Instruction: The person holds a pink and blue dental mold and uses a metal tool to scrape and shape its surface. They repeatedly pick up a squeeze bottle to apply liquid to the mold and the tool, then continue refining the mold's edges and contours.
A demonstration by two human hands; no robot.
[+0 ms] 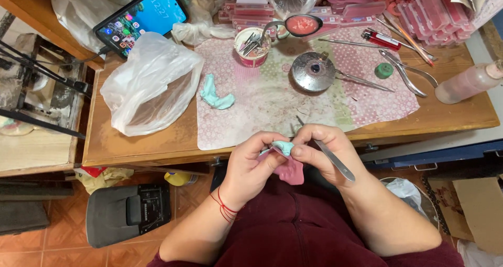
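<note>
My left hand (pixel 251 165) grips a pale green cast (pixel 283 147) with a pink wax piece (pixel 291 171) hanging under it, held just off the table's front edge over my lap. My right hand (pixel 322 149) pinches the same cast at its right side and also holds a slim metal tool (pixel 335 162) that slants down to the right. A second pale green cast (pixel 215 95) lies on the patterned mat (pixel 262 110), up and left of my hands.
On the wooden table (pixel 461 115) stand a crumpled white plastic bag (pixel 149 84), a phone (pixel 141 18), a cup of tools (pixel 252 47), a round metal burner (pixel 313 71), pliers (pixel 408 73), a lighter (pixel 381 39), a green cap (pixel 384 70), a pink bottle (pixel 469 82) and pink boxes (pixel 429 8).
</note>
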